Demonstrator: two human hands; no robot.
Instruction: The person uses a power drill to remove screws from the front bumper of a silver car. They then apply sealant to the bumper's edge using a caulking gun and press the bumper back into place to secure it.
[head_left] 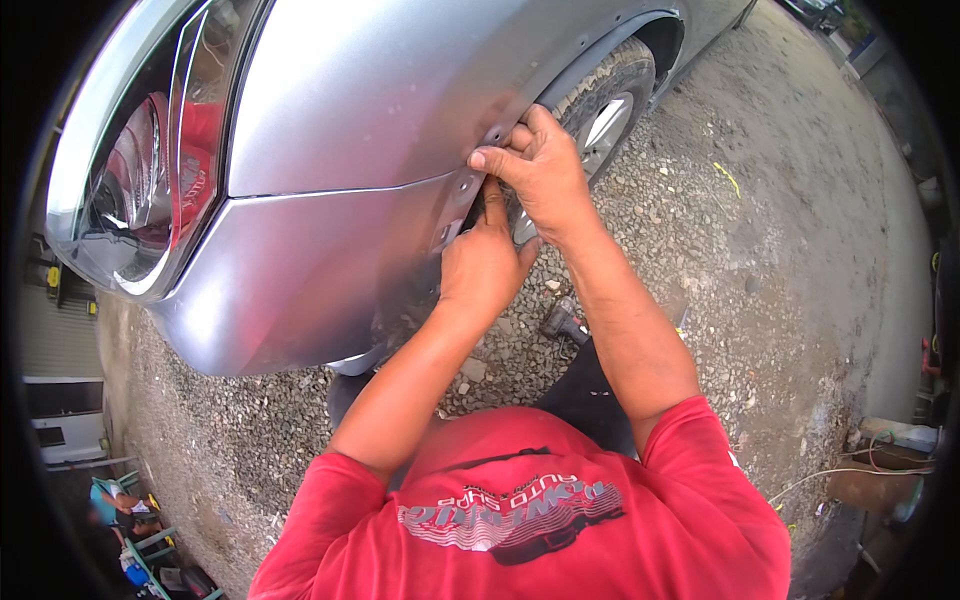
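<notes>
A silver car's front fender (370,90) meets the matching bumper (290,270) along a thin seam that ends at the wheel arch. My right hand (545,175) is at that end, its thumb pressed on the arch edge and its fingers curled round the lip; whether a small part sits between them is hidden. Just below, my left hand (485,265) reaches up with one finger stretched against the inner side of the bumper edge and the thumb apart. Its other fingers are mostly hidden. Small holes show along the arch edge. Behind my hands is the front wheel (610,110).
A dark power tool (566,320) lies on the gravel (720,290) by my knees. The headlight (150,170) is at the upper left. A greenish metal frame (150,545) with items on it stands at lower left; a brown box (875,488) with cables sits at right.
</notes>
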